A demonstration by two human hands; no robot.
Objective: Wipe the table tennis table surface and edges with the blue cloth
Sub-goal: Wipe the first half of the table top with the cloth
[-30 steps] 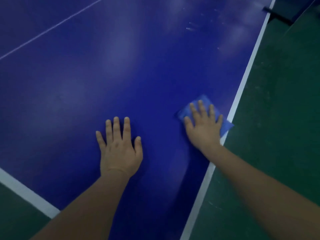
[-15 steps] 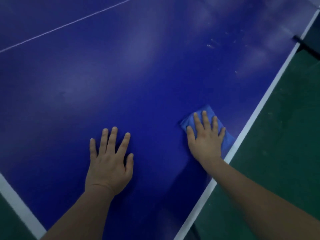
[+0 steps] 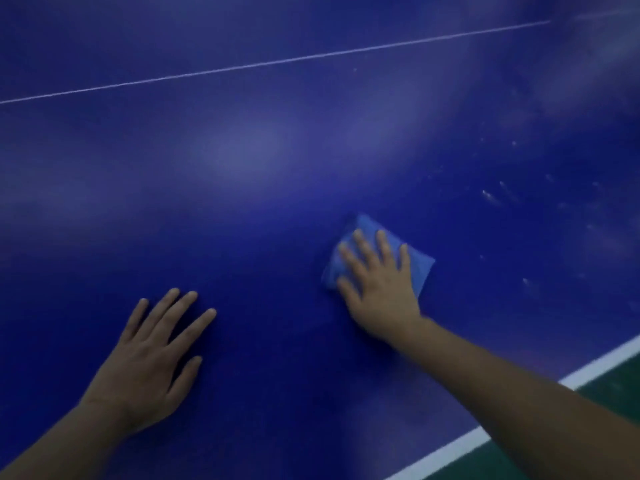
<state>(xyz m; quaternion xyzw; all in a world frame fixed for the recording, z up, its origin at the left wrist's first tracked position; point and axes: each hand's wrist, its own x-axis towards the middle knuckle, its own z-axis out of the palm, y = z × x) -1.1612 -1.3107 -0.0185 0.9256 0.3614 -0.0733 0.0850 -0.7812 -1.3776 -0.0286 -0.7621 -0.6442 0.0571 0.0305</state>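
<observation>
The dark blue table tennis table [image 3: 277, 168] fills nearly the whole view. A folded blue cloth [image 3: 420, 265] lies flat on it right of centre. My right hand [image 3: 377, 282] presses down on the cloth with straight, spread fingers, covering most of it. My left hand [image 3: 152, 355] rests flat on the bare table at the lower left, fingers straight and spread, holding nothing.
A white edge line [image 3: 467, 441] runs along the table's lower right border, with green floor [image 3: 620, 386] beyond it. A thin white centre line [image 3: 259, 64] crosses the top. Pale smudges and specks [image 3: 491, 195] mark the surface at the right.
My right hand has slid the cloth away from the white edge line, farther in over the table. The view has swung, so the edge now sits at the lower right.
</observation>
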